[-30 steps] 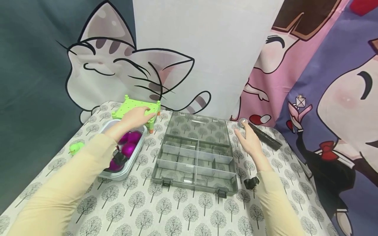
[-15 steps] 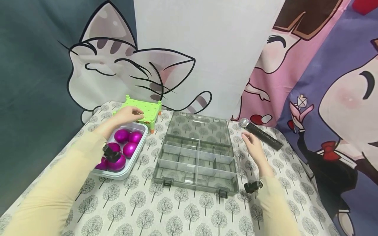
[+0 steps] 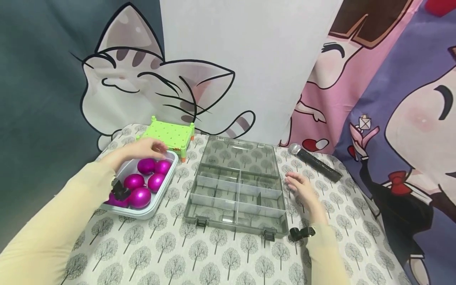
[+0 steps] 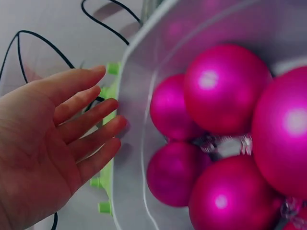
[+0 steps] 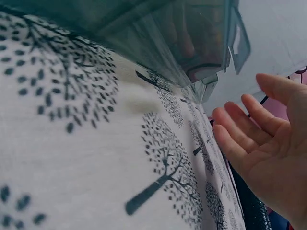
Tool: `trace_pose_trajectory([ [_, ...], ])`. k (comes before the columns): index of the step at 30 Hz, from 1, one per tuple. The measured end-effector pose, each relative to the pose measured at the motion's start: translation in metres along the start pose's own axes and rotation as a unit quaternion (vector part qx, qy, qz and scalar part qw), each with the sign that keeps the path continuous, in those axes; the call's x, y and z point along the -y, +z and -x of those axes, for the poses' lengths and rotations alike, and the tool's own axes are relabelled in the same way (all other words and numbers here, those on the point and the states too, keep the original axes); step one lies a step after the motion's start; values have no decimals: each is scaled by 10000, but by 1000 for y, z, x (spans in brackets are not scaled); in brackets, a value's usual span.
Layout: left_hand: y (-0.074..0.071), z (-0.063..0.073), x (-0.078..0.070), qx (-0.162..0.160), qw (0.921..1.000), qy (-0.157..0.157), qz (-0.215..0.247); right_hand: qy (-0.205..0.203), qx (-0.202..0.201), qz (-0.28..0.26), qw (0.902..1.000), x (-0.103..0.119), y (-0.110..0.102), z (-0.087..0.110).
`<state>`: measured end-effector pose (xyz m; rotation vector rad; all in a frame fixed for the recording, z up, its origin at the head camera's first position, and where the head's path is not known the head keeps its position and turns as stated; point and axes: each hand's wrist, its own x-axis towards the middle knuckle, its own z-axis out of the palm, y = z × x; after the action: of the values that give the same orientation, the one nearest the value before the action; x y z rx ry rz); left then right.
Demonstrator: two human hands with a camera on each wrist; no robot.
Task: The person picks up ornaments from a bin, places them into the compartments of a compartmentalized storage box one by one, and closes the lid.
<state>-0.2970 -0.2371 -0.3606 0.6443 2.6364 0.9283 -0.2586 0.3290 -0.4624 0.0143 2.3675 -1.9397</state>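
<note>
Fingers [image 4: 98,137] apart on empty right hand [image 3: 301,188] and left hand [image 3: 142,149], perhaps risking balls [image 3: 140,197] spilling toward left edge of table [image 3: 196,265] by knocking tub [image 3: 137,214].

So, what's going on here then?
Someone's left hand is at the far end of a tub of purple balls, near a green stand. Their right hand is beside a box, with a microphone beyond. Neither hand holds anything; the balls lie in the tub, and the box is open.

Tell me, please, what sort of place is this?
Perhaps an indoor corner dressed for play or filming: cartoon-printed cloth hangs behind a tree-print tablecloth, where a tub of magenta balls stands.
</note>
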Motion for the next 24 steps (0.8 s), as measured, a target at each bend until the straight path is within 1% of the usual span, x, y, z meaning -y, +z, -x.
trace_pose_trajectory([
  [4, 3, 3, 5, 284, 9996, -33, -83, -22, 90, -159, 9998, -4, 2, 0],
  [8, 5, 3, 6, 416, 9990, -109, -84, -9, 217, -305, 9993, -7, 3, 0],
  [10, 6, 3, 7, 474, 9988, -136, -58, 62, 236, -407, 9989, -8, 2, 0],
  [13, 7, 3, 9, 529, 9985, -165, -48, 170, 273, -548, 9980, -11, 3, 1],
  [16, 8, 5, 11, 544, 9983, -171, -127, 210, 324, -572, 9976, -14, 5, 2],
  [20, 9, 6, 11, 575, 9979, -191, -223, 162, 399, -464, 9980, -17, 7, 4],
  [24, 11, 5, 12, 571, 9979, -187, -224, 174, 413, -568, 9974, -19, 9, 6],
])
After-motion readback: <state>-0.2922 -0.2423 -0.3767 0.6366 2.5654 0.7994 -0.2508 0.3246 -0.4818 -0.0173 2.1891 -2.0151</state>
